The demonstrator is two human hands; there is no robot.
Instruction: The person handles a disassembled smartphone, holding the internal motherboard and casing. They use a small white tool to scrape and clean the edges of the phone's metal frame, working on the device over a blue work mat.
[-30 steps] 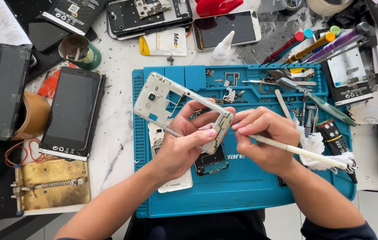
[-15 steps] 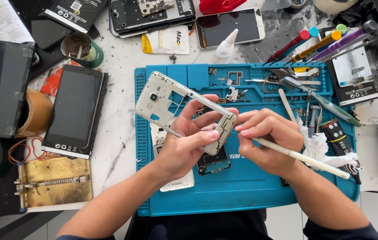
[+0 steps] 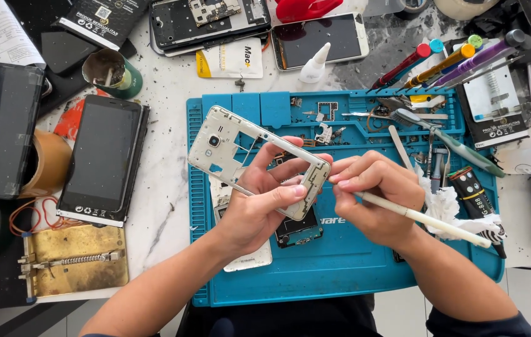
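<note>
Head view: the left hand [image 3: 259, 209] is closed around a white phone frame [image 3: 254, 159], with the thumb laid across its lower rail and the fingers curled behind its right end; the frame rises up and to the left of that hand, tilted, clear of the blue mat [image 3: 353, 274] beneath. The right hand [image 3: 374, 200] is pinched narrow around a pale stick tool [image 3: 427, 219], whose shaft runs down and to the right past the wrist; its tip meets the frame's right corner, hidden by the fingertips, so contact cannot be confirmed. The frame appears light, thin and open in the middle, so it is judged liable to flex or crack; hold it by the outer rails near a corner, not by the thin cross members. A small circuit board [image 3: 299, 228] lies on the mat just below the left hand. A dark phone [image 3: 103, 159] lies well to the left of that hand. Screwdrivers [image 3: 446, 59] lie above the right hand, well apart.
</note>
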